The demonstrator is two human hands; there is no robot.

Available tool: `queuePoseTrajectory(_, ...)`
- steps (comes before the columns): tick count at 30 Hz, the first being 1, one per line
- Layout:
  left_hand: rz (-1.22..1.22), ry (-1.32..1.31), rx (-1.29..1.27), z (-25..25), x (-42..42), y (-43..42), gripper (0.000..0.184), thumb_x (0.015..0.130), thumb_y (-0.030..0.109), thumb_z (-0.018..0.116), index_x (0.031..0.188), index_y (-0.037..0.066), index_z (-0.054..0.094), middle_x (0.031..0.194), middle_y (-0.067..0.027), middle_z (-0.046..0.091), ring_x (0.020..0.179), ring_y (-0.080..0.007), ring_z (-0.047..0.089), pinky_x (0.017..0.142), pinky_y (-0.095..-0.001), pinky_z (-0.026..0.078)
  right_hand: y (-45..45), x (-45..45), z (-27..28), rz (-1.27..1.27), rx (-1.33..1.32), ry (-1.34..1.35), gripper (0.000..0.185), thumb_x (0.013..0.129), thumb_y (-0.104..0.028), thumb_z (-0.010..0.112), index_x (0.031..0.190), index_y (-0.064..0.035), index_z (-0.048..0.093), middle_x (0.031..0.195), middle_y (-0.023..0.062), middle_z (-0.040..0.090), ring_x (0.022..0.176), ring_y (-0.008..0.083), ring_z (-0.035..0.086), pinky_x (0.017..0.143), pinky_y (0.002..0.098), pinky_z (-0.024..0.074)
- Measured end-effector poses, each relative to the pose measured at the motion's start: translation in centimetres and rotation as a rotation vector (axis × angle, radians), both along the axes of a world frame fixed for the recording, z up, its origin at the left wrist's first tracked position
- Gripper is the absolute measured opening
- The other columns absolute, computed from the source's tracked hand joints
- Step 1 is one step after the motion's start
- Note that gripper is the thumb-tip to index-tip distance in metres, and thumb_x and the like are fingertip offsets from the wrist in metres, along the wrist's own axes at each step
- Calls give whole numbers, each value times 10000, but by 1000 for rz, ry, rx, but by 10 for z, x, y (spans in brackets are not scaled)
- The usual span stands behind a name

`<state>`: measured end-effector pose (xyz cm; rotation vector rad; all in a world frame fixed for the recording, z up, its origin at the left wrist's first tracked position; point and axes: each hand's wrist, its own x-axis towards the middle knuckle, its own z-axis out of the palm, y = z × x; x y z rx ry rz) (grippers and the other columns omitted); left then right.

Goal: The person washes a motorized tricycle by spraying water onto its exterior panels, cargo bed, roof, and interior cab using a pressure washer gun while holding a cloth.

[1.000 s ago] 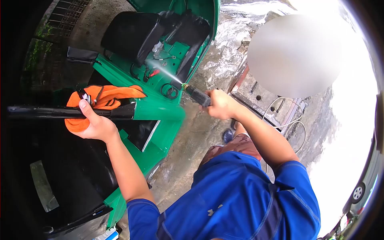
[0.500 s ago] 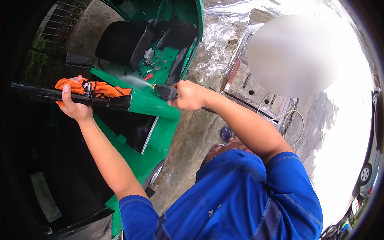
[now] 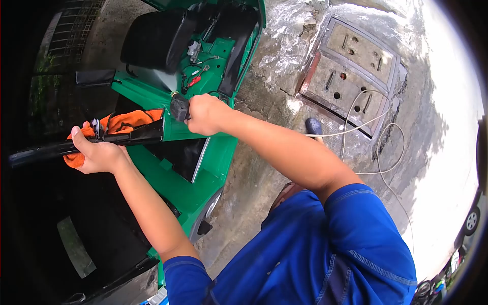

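My left hand (image 3: 99,154) is closed around an orange cloth (image 3: 129,122) and the black bar (image 3: 46,152) of a green vehicle (image 3: 203,178). My right hand (image 3: 206,114) grips a black spray gun (image 3: 179,107) by its handle. Its brass tip points up and left, and a faint mist shows in front of it, beside the black seat (image 3: 152,39). Past the nozzle, red-clipped cables (image 3: 194,81) and a small clear and white container (image 3: 193,49) lie on the green floor of the vehicle.
A thin hose (image 3: 401,145) loops over the concrete on the right, across metal-framed drain covers (image 3: 351,76). A dark shoe (image 3: 313,125) shows beyond my right arm. A parked car's wheel (image 3: 472,220) is at the far right edge.
The spray gun in my right hand has moved left, from the vehicle's side to near the seat. My left hand has shifted left along the bar with the cloth. More of the drain covers shows.
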<state>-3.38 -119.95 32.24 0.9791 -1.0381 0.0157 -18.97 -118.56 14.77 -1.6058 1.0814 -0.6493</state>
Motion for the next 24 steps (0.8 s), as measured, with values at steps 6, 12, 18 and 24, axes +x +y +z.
queuePoseTrajectory(6,13,-10,-28,-3,0,1,239,931,75,758,1070,-53,611,995,-143,689,852,-207,704,732,-333,661,-27,21,4,-4,45,13,285,782,-169,626,843,86,738,946,310,722,967,445,728,889,482,585)
queuePoseTrajectory(12,-6,-36,-79,-9,7,-3,237,928,49,752,1058,-65,590,1015,-143,670,851,-222,713,725,-337,672,-62,-37,-54,-95,77,244,330,798,-203,642,982,25,794,1085,287,746,1063,422,729,954,471,589)
queuePoseTrajectory(18,-28,-88,-116,-11,13,-5,255,942,53,745,1075,-86,577,1001,-154,660,869,-245,718,729,-345,672,-107,-86,-83,-345,51,230,302,783,-199,639,907,47,763,1026,306,734,1040,433,720,939,466,585)
queuePoseTrajectory(24,-29,-103,-129,-13,12,-5,244,953,69,740,1060,-86,585,985,-156,666,853,-243,718,731,-347,669,-127,-121,-90,-431,12,348,350,775,-234,620,893,67,754,1010,312,727,1022,448,717,938,476,576)
